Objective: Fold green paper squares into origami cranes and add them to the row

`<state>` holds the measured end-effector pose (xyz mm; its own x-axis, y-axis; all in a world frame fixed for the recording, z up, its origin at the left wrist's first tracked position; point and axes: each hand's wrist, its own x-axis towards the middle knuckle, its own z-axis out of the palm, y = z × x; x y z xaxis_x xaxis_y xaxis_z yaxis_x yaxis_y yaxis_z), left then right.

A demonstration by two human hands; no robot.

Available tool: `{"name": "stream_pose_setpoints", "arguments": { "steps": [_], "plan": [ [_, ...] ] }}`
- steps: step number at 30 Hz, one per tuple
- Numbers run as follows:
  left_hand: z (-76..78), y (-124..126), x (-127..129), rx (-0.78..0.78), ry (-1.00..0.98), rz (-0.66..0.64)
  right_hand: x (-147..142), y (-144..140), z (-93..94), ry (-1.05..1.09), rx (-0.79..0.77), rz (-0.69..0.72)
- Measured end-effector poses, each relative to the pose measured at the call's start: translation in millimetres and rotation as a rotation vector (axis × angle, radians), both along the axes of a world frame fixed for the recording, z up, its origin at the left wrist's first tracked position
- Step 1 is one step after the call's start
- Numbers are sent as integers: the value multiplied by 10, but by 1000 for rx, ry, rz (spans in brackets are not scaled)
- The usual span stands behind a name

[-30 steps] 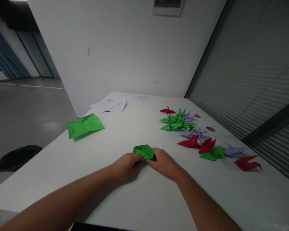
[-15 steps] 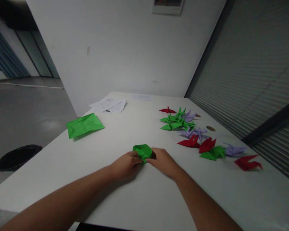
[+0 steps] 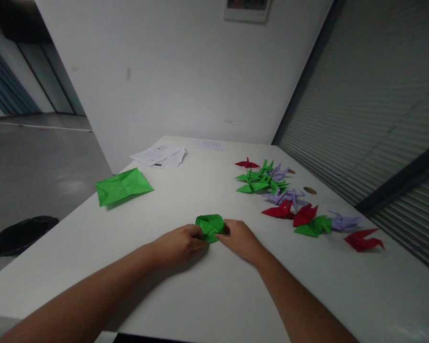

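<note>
Between my two hands, low over the white table [image 3: 186, 290], is a small piece of folded green origami paper [image 3: 211, 226] with its upper edge bulging open. My left hand [image 3: 184, 243] pinches its left side, fingers closed on the paper. On the opposite side my right hand [image 3: 239, 238] grips the right edge between thumb and fingers. Part of the paper is covered by my fingers. A larger creased sheet of green paper [image 3: 123, 186] lies farther off to the left.
Folded paper cranes lie along the right side: several green cranes [image 3: 255, 183], purple ones [image 3: 343, 222] and red ones [image 3: 363, 240]. Printed papers [image 3: 157, 156] rest at the back left. A black-lined bin [image 3: 21, 234] stands beyond the left edge; window blinds [image 3: 372, 95] border the right.
My left fingers have shifted slightly on the green paper's left side, and its top fold looks a little rounder. The whole view has moved slightly; both hands still hold the paper.
</note>
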<state>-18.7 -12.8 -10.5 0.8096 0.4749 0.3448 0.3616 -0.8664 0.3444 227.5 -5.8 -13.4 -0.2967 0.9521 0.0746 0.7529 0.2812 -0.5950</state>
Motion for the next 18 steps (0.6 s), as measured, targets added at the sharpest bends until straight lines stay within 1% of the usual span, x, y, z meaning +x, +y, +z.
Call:
{"name": "stream_pose_setpoints", "arguments": {
  "steps": [4, 9, 12, 18],
  "plan": [
    [1, 26, -40, -57, 36, -4, 6, -2, 4, -1, 2, -1],
    [-12, 55, -15, -126, -4, 2, 23, -1, 12, 39, -3, -14],
    [-3, 55, -7, -168, -24, 3, 44, 11, -4, 28, 23, -29],
    [-10, 56, -18, -165, 0, 20, 45, 31, -47, -10, 51, -51]
  ]
}}
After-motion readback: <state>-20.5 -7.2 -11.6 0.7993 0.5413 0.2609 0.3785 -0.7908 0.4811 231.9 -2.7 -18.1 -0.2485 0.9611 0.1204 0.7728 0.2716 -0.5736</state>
